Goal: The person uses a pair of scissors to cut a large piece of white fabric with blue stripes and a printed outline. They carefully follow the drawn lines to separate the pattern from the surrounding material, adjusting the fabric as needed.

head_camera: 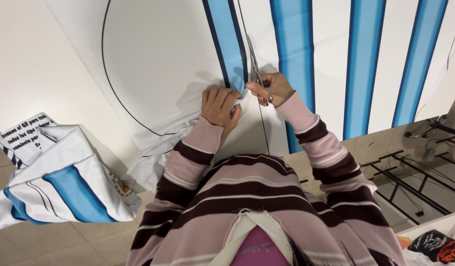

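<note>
My right hand (274, 87) is closed around the scissors (256, 69), blades on the printed black line of the blue-and-white striped fabric (336, 54) on the table. Left hand (218, 106) is pinching the cut fabric edge just beside them.

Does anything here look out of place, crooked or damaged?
Nothing looks damaged. The striped fabric bunches into wrinkles where the left hand grips it beside the scissors in the right hand. A loose fabric heap hangs off the table edge at left.
</note>
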